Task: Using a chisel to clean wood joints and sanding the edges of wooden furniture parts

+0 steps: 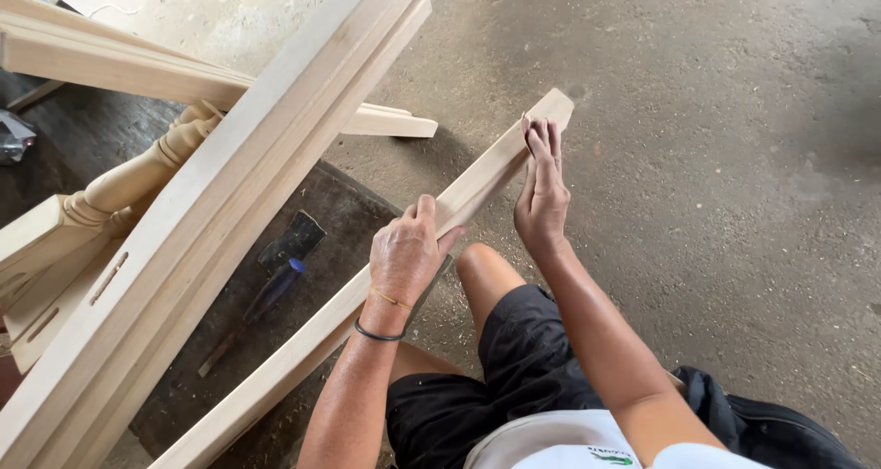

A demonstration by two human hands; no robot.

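A long pale wooden slat (321, 327) runs diagonally from the lower left up to the middle of the view, resting across my knee. My left hand (404, 253) grips it around its middle, thumb on top. My right hand (541, 194) lies flat against the slat's far end, fingers stretched along the edge near the tip. I cannot tell whether something thin is under those fingers.
A wide wooden frame of boards (211, 203) with slot mortises leans at left, beside a turned wooden leg (138, 175). A hammer (292, 240) and a blue-handled chisel (262, 304) lie on a dark board (349, 212). Concrete floor (716, 157) with sawdust spreads to the right.
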